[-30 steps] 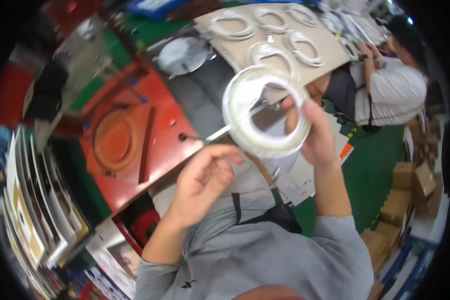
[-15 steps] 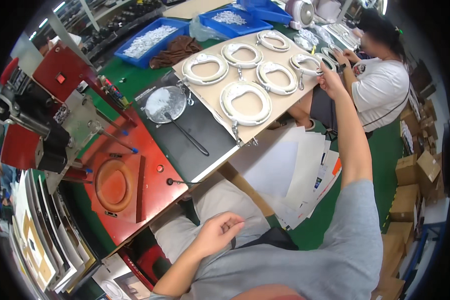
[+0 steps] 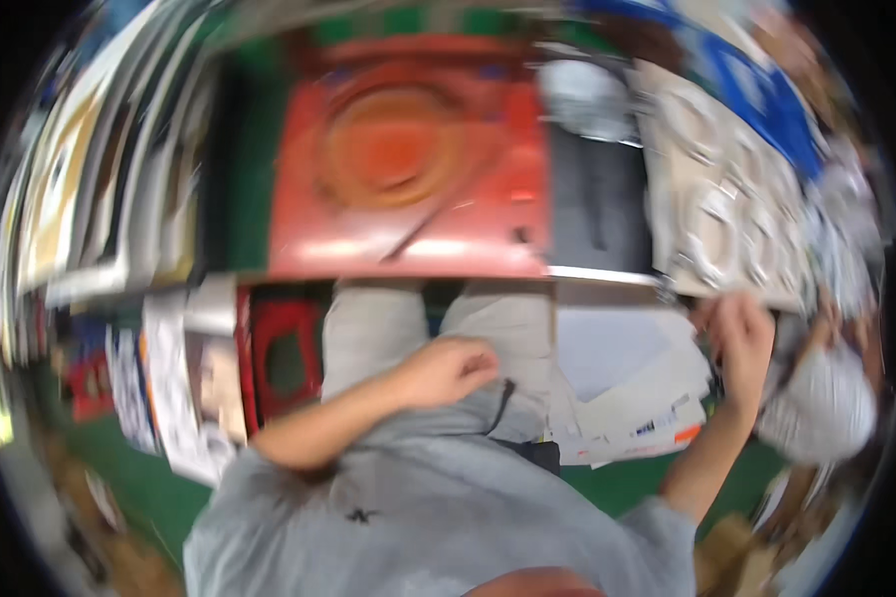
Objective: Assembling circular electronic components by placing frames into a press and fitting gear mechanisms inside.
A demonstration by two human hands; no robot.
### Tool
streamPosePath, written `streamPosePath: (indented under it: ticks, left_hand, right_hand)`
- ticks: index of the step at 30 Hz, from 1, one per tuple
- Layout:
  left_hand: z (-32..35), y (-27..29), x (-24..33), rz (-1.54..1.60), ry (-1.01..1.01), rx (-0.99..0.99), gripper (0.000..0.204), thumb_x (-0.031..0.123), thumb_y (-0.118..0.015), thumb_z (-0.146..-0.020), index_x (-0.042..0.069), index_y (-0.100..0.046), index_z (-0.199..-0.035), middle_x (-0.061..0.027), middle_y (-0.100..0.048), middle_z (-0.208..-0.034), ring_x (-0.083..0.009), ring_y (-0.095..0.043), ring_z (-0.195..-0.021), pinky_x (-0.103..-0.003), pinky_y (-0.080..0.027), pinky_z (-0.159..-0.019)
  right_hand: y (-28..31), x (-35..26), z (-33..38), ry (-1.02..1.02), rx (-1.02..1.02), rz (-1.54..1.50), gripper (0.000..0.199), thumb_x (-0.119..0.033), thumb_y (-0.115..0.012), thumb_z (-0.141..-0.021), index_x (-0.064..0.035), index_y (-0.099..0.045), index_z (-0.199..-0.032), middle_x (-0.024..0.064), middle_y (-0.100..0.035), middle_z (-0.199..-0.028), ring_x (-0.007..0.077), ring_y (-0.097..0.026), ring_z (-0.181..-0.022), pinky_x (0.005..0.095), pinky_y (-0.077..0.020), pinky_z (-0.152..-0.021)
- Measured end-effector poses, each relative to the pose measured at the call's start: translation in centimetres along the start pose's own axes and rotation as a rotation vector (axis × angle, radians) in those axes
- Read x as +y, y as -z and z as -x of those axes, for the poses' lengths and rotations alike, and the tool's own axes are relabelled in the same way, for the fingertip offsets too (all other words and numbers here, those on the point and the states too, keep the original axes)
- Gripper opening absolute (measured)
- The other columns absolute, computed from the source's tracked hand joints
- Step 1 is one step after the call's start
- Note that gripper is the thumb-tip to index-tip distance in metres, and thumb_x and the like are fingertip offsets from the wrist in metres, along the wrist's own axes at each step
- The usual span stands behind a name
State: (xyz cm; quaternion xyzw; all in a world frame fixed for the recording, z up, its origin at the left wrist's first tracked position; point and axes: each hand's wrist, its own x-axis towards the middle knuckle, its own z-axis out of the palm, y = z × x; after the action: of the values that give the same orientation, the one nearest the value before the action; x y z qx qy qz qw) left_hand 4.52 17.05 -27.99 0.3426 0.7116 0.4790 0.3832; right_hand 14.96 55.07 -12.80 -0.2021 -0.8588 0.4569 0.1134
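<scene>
My left hand [image 3: 453,370] rests over my lap with its fingers curled in and nothing visible in them. My right hand [image 3: 736,333] is raised just off the near edge of a beige board [image 3: 672,184]. Motion smears its fingers, so whether they hold anything does not show. Several white oval rings [image 3: 689,234] with metal clasps lie on that board. Straight ahead is a red machine base [image 3: 448,249] bearing a round orange plate [image 3: 398,144]. Beside it, a round dish of white material [image 3: 587,99] with a dark handle sits on a black surface [image 3: 622,214].
Loose papers [image 3: 617,388] lie below the board, right of my knees. A blue tray [image 3: 756,99] is beyond the board. Upright sheets [image 3: 119,189] stand at left, above a red stool [image 3: 313,343]. Another person in a white top [image 3: 821,408] sits at far right.
My view has swung left, bringing the red base to the middle. My right hand, earlier at a ring on the board's right side, is now by its near edge. The left stays over my lap.
</scene>
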Motion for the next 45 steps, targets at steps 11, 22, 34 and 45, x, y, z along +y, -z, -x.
streamPosePath:
  ticks: [11, 22, 34, 45]
  left_hand:
    - [7.6, 7.0, -5.8, 0.140, 0.358, 0.446, 0.019, 0.018, -0.069, -0.102, -0.001, -0.072, -0.100, -0.0058, -0.073, -0.082, -0.0126, -0.068, -0.076, -0.029, -0.054, -0.071]
    - [0.0, 6.8, -9.6, 0.228, 0.302, 0.301, 0.021, 0.016, -0.067, -0.103, -0.001, -0.069, -0.113, -0.0069, -0.071, -0.102, -0.0148, -0.066, -0.093, -0.030, -0.053, -0.082]
    - [-6.9, 11.1, -12.1, -0.789, -0.276, 0.487, 0.038, 0.029, -0.063, -0.100, 0.001, -0.068, -0.125, -0.0259, -0.068, -0.127, -0.0441, -0.064, -0.118, -0.051, -0.049, -0.105]
    - [-8.3, 10.3, -10.8, -0.824, -0.164, 0.488, 0.037, 0.029, -0.063, -0.100, 0.001, -0.068, -0.124, -0.0255, -0.069, -0.124, -0.0440, -0.065, -0.116, -0.051, -0.050, -0.103]
  right_hand:
    - [-26.7, -3.0, 3.9, 0.172, -1.005, -0.417, 0.022, -0.023, -0.069, -0.101, -0.0008, -0.073, -0.102, 0.0153, -0.071, -0.084, 0.0220, -0.066, -0.073, 0.0376, -0.0531, -0.071]
    - [-24.6, -1.9, 4.9, 0.112, -0.702, -0.344, 0.025, -0.026, -0.066, -0.101, -0.0022, -0.073, -0.098, 0.0110, -0.071, -0.075, 0.0213, -0.066, -0.065, 0.0385, -0.0494, -0.063]
    - [-22.1, 0.6, 7.3, -0.076, -0.592, -0.358, 0.029, -0.030, -0.067, -0.102, -0.0022, -0.074, -0.102, 0.0079, -0.071, -0.075, 0.0160, -0.065, -0.068, 0.0351, -0.0507, -0.065]
    - [-8.3, 2.2, 3.9, -0.136, -0.876, -0.408, 0.031, -0.030, -0.065, -0.107, -0.0036, -0.079, -0.115, 0.0040, -0.076, -0.089, 0.0097, -0.069, -0.081, 0.0259, -0.0554, -0.071]
